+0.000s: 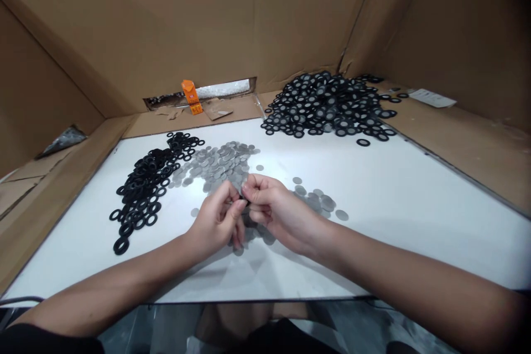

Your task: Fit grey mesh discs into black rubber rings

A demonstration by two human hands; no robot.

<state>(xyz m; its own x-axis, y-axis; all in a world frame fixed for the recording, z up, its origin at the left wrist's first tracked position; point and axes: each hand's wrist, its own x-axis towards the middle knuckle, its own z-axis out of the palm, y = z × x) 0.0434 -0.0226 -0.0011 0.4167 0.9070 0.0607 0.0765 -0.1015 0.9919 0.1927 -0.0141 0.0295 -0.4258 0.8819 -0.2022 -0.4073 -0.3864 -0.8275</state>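
Note:
My left hand [219, 218] and my right hand [282, 211] meet above the middle of the white board, each closed in a pinch. A small black ring [245, 202] shows between their fingertips, mostly covered by them. Whether a grey disc is also in the fingers cannot be made out. Beneath and beside my hands lie loose thin grey discs [317, 201], and a bigger spread of grey discs [226, 160] lies just beyond them. Left of that is a long heap of black rings [145, 182].
A large pile of black rings with grey centres [327, 102] stands at the back right. Cardboard walls [207, 16] enclose the white board [398, 193] on the back and sides. An orange small box [191, 97] stands by a slot, and a white paper slip [432, 98] lies right.

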